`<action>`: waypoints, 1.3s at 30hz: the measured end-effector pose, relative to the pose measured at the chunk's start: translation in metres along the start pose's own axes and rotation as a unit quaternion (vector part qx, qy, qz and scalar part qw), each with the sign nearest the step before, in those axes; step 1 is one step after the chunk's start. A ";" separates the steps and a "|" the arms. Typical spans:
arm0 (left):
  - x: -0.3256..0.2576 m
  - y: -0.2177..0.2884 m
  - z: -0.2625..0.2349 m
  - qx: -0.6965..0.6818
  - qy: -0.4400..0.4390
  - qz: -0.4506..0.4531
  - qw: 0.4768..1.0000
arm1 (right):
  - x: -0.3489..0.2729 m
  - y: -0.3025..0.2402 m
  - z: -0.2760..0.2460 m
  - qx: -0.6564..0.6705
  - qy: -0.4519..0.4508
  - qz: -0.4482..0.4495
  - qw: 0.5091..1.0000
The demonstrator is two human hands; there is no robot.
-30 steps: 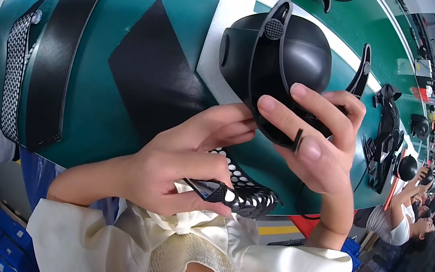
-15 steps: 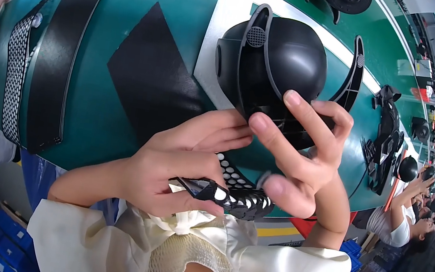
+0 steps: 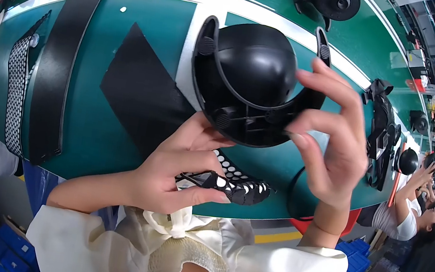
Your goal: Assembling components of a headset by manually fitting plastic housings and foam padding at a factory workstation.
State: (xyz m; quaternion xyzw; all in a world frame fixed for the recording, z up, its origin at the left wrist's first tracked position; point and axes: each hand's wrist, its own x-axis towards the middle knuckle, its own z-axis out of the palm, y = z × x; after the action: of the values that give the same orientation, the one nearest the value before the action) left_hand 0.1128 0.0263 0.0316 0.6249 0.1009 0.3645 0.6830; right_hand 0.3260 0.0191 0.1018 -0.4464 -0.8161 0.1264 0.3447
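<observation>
A glossy black domed shell [image 3: 262, 64] with a curved band and two upright prongs is tilted up above the green bench, with a ribbed inner part along its lower side. My left hand [image 3: 170, 171] pinches a black strip with white dots [image 3: 246, 191] between thumb and forefinger. Its other fingers reach beneath the shell's lower edge. My right hand [image 3: 338, 137] is at the shell's right side, thumb and forefinger closed together at the band's rim. The other fingers are raised beside the right prong. Slight blur softens this hand.
A black angular sheet [image 3: 140, 85] and a long black strip [image 3: 59, 67] lie left on the bench [image 3: 77, 132], with a dotted strip [image 3: 17, 72] beyond. Black straps [image 3: 382, 127] are piled right. A black round part [image 3: 341, 2] stands farther back. Co-workers [image 3: 402, 217] flank the bench.
The domed shell has shifted left and turned, bringing its inner ribs into view. My right hand has moved up and right, from the shell's front to its right side. The left hand keeps the dotted strip.
</observation>
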 end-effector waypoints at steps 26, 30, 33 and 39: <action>0.001 0.000 -0.002 -0.114 0.050 -0.021 0.992 | 0.000 -0.015 0.016 -0.209 0.003 -0.130 0.969; 0.001 0.003 -0.003 -0.103 0.053 -0.027 0.993 | 0.000 -0.017 0.016 -0.289 -0.043 -0.191 0.937; 0.001 0.004 -0.005 -0.117 0.068 -0.007 0.991 | 0.003 -0.002 0.002 -0.192 -0.060 -0.155 0.967; -0.010 0.005 -0.009 0.065 0.065 -0.064 0.994 | -0.002 0.019 0.015 -0.119 0.014 -0.157 0.980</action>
State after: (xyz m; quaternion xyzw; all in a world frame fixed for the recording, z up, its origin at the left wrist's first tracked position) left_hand 0.0983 0.0270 0.0312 0.6354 0.2086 0.3524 0.6546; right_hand 0.3292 0.0300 0.0804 -0.3522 -0.8802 -0.0340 0.3164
